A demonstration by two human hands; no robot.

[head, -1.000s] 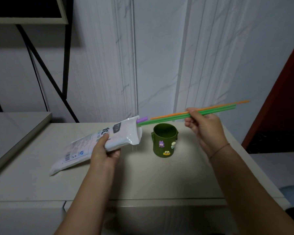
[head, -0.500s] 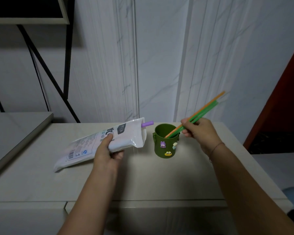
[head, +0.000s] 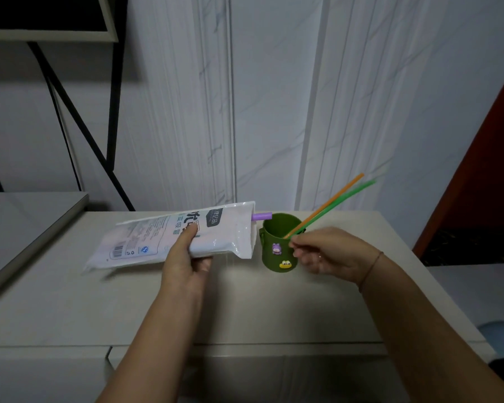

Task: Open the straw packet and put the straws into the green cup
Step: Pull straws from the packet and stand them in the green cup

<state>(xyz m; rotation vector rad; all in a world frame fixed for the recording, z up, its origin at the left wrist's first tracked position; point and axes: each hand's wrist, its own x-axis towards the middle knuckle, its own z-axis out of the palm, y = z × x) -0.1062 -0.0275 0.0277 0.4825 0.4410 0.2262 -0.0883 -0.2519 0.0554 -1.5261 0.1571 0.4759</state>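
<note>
I've got the orange and green plastic straws (head: 332, 199) in the stickered green cup (head: 268, 261), right hand (head: 329, 251) beside them, grip unclear, while my left hand (head: 186, 257) clutches the opened white plastic straw packet (head: 157, 237), its purple straw (head: 262, 216) not yet out.

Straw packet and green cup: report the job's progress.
Done: the packet is open, and orange and green straws lean in the green cup. In hand: the left hand grips the packet; the right hand sits at the cup's rim beside those straws. Left: a purple straw pokes from the packet's mouth; any others inside are hidden.
</note>
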